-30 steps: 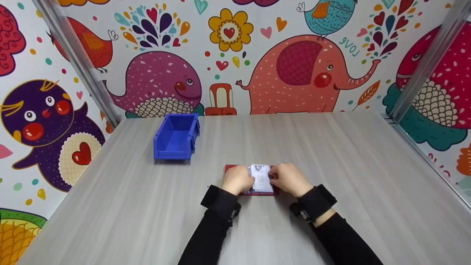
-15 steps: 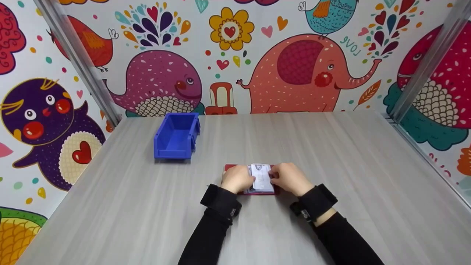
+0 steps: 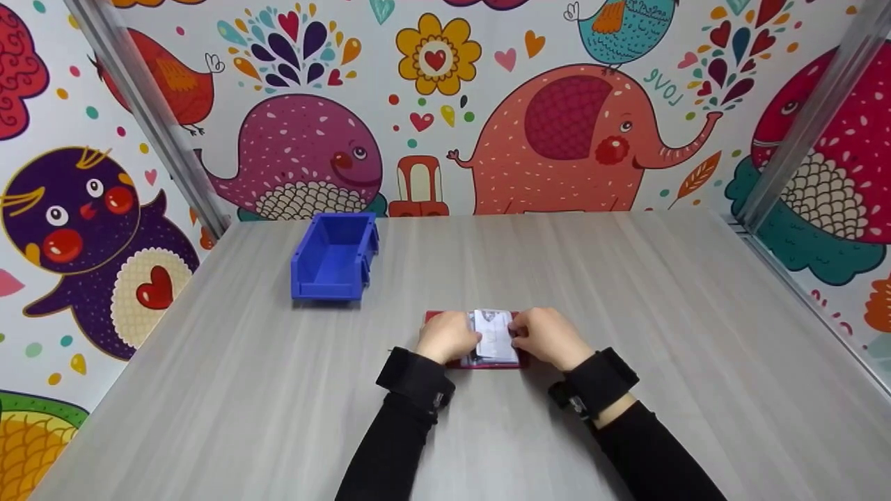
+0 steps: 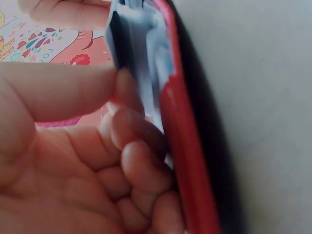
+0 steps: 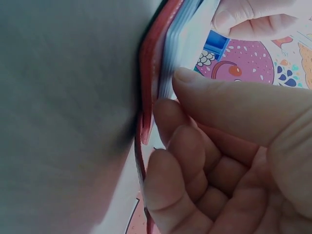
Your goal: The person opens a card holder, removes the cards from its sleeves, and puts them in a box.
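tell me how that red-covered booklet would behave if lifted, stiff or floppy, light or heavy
The red-covered booklet is probably light, since it looks thin and small beside the hands. Its pale inner sheets may flop or fan, as they show as separate layers. Lying flat on the table, it seems unlikely to roll.

The left hand (image 3: 447, 337) hides much of the left part of the red cover (image 4: 187, 146), and the right hand (image 3: 546, 337) some of its right side. Print on the paper (image 3: 495, 337) atop the cover is too small to read. Below the cover, both sleeves (image 3: 390, 449) are cut by the head view's bottom edge.
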